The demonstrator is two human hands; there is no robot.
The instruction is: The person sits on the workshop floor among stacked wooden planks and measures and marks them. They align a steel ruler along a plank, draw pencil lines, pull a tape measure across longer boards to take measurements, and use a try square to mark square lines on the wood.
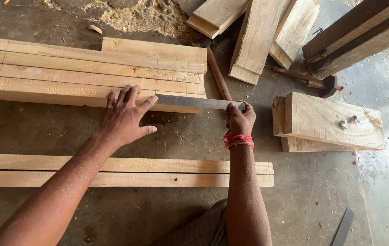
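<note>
The steel ruler point(194, 102) lies across the near edge of the stacked timber battens point(89, 75), its free end jutting past the stack's right end. The right hand point(240, 120) has its grip pinched closed on that free end; the left hand point(126, 116) presses flat, fingers spread, on the ruler's other end against the battens. The ruler looks thin, stiff, light and likely slick, best held by its edges

The one camera sits on my head and looks steeply down, close over my forearms, at the concrete floor point(194, 146) and the planks point(89, 73) lying ahead of me.
</note>
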